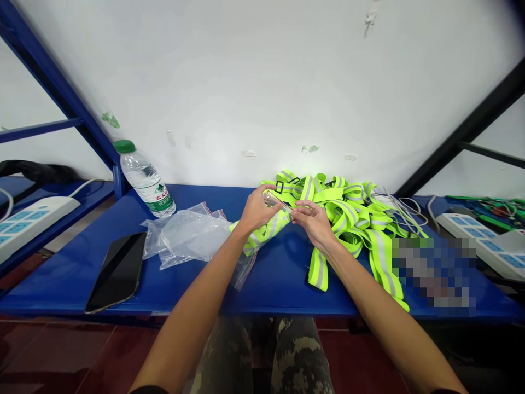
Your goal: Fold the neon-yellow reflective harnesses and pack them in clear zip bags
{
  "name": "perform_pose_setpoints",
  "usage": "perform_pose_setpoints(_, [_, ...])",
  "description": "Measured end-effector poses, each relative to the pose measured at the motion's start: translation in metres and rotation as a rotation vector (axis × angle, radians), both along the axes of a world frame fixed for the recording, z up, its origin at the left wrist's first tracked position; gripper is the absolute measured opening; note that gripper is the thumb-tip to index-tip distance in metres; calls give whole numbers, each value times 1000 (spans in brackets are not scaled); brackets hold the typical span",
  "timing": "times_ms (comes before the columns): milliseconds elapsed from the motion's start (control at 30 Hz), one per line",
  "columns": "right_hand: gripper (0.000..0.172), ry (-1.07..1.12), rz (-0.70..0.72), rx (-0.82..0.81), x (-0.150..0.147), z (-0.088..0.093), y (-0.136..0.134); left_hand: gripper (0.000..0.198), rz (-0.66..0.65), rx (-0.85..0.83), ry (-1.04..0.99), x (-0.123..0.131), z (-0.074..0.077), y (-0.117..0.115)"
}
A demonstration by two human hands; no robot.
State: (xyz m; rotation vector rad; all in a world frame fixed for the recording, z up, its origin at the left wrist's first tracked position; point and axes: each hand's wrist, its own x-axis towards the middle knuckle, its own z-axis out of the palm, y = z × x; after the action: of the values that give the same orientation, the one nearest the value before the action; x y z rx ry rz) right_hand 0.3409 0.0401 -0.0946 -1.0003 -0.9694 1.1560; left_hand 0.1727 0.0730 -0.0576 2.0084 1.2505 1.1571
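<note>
Two hands meet over a clear plastic piece (pixel 275 200), held just above the blue shelf (pixel 279 287).

Left hand (pixel 256 210) pinches it, fingers closed; right hand (pixel 314 221) has fingertips at the far end, pressure unclear. Risk: slick plastic slipping from that light hold and dropping into the lime reflective straps (pixel 348 210), or a left wrist catching the zip bags (pixel 186 235).
</note>
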Motion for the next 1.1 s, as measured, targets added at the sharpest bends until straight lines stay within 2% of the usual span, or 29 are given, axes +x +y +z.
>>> perform_pose_setpoints(233, [43, -45, -14, 72, 1, -5, 4, 49, 5, 1, 8, 0, -1, 0])
perform_pose_setpoints(433, [50, -43, 18, 20, 1, -4, 2, 49, 10, 9, -35, -4, -3, 4])
perform_pose_setpoints(633, [38, -67, -42, 108, 1, -5, 3, 48, -12, 4, -55, -4, -2, 2])
perform_pose_setpoints(900, [43, -97, -17, 108, -1, -7, 4, 50, -20, 25, 43, 6, 0, -5])
perform_pose_setpoints(1100, [33, -229, -52, 181, 0, -9, 5, 49, -36, 46, 52, 8, -2, -6])
